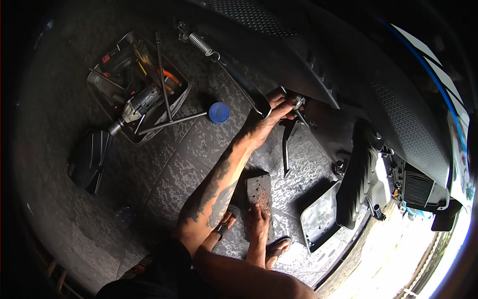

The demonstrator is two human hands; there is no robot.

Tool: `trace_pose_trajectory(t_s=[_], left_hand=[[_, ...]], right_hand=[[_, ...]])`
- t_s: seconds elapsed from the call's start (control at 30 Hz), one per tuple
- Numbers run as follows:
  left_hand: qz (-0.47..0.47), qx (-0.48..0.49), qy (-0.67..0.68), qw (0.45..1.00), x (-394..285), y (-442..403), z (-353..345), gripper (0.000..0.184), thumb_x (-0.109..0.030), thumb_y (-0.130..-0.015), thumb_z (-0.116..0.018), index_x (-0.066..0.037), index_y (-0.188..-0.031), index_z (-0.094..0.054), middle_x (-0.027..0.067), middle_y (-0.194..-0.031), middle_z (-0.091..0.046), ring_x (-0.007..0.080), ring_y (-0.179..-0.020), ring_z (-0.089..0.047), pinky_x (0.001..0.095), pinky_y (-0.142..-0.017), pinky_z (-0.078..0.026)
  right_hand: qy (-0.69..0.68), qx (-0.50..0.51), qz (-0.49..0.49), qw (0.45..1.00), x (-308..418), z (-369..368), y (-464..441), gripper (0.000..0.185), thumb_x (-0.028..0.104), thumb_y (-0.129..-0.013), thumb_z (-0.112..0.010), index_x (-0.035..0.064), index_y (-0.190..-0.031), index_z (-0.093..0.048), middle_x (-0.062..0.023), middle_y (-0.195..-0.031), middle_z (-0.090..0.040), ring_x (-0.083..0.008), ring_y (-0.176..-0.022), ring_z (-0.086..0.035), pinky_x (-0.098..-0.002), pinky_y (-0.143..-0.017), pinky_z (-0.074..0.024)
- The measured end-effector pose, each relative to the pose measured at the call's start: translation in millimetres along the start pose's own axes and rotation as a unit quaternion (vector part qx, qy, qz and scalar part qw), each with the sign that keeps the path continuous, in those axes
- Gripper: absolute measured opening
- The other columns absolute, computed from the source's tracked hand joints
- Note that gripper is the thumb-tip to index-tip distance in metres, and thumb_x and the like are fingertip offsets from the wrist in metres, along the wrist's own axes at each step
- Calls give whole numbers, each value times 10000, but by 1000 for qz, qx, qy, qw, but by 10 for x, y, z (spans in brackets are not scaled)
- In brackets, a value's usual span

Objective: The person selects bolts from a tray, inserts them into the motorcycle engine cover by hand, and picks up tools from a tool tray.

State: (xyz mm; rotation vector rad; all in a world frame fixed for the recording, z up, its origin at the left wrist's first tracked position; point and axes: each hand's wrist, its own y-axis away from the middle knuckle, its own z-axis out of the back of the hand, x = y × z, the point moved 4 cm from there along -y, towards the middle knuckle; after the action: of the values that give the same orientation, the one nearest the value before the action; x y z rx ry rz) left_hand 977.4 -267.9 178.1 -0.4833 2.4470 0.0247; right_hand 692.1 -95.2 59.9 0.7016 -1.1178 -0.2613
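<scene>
My left hand (280, 105), on the tattooed arm, reaches up under the dark motorbike body (298, 60). Its fingers are closed round a small silver metal fitting (298, 102) at the lower edge of the bodywork. A thin metal rod with a coil spring (201, 45) runs down to my left wrist. Lower down, my right hand (257, 219) has its fingers closed on a worn, dark brown block (259, 187) that lies on the floor between my feet. The underside of that hand is hidden.
A tool bin (181, 94) holds an impact wrench (142, 102), orange-handled pliers (171, 76) and metal bars. Beside it lies a blue lid (219, 112). A black plastic part (88, 158) touches the wrench's socket. On the right, a shallow tray (318, 219) sits by the silencer (356, 189).
</scene>
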Motion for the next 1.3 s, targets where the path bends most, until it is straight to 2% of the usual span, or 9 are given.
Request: trace_pose_trajectory(t_s=[0.03, 0.13, 0.3, 0.4, 0.63, 0.7, 0.8, 1.1, 1.3], left_hand=[[-13, 1, 5, 1000, 12, 9, 1, 244, -190, -900, -560, -110, -1130, -575, 33, -1085, -602, 165, -1044, -568, 338, -839, -446], [-16, 9, 14, 1000, 20, 14, -17, 274, -237, -918, -548, -115, -1162, -552, 30, -1077, -585, 143, -1029, -550, 338, -841, -445], [-56, -10, -23, 998, 103, 12, -26, 291, -277, -923, -565, -110, -1155, -512, 12, -1036, -598, 90, -973, -546, 250, -771, -426], [-51, -29, 47, 997, 205, 61, -35, 314, -300, -926, -557, -134, -1181, -480, 9, -1047, -587, 101, -977, -548, 268, -786, -413], [-67, -25, 23, 997, 134, 20, -40, 337, -303, -912, -576, -95, -1168, -507, 20, -1056, -579, 119, -983, -554, 279, -797, -400], [-68, -28, 16, 997, 125, 24, -45, 344, -303, -901, -593, -87, -1158, -516, 19, -1053, -579, 121, -978, -555, 277, -796, -398], [-82, -19, 18, 996, 93, 28, -66, 352, -288, -884, -621, -87, -1153, -516, 18, -1041, -580, 124, -957, -565, 278, -789, -401], [-65, -11, -16, 998, 98, 29, -55, 350, -272, -880, -631, -76, -1146, -513, 19, -1029, -579, 123, -920, -576, 263, -770, -411], [-75, -40, 11, 996, 184, 66, -65, 343, -327, -867, -641, -80, -1063, -506, 5, -942, -525, 164, -922, -558, 332, -822, -433]], right_hand=[[23, 5, 17, 1000, 21, -1, 13, 309, 299, -938, -500, 10, -842, -556, -23, -586, -452, -109, -513, -411, -301, -490, -376], [-182, -31, -169, 968, 89, -12, 152, 267, 243, -936, -506, 7, -834, -576, -72, -649, -537, -136, -529, -453, -305, -526, -403], [-43, -29, -33, 998, 32, 57, 142, 289, 356, -924, -521, 102, -796, -567, 55, -530, -389, -54, -412, -332, -203, -369, -239], [-153, -29, -149, 977, 262, -8, 224, 267, 343, -930, -514, 112, -806, -563, 56, -543, -387, -51, -416, -323, -205, -366, -232], [-164, -14, -148, 975, 143, 24, 190, 305, 383, -902, -559, 106, -775, -570, 50, -541, -424, -50, -412, -336, -211, -380, -238], [-79, -19, -81, 993, 119, 11, 152, 304, 385, -897, -568, 104, -779, -571, 49, -547, -424, -51, -418, -341, -209, -388, -244], [-166, -7, -153, 974, 171, -36, 225, 302, 381, -898, -566, 99, -789, -576, 49, -556, -425, -50, -434, -350, -209, -401, -252], [-143, -10, -129, 981, 185, -57, 202, 273, 339, -934, -510, 111, -789, -547, 62, -516, -364, -47, -384, -297, -204, -347, -203], [-147, -15, -136, 980, 221, -45, 228, 277, 348, -927, -523, 108, -790, -548, 63, -515, -362, -46, -381, -293, -207, -343, -198]])
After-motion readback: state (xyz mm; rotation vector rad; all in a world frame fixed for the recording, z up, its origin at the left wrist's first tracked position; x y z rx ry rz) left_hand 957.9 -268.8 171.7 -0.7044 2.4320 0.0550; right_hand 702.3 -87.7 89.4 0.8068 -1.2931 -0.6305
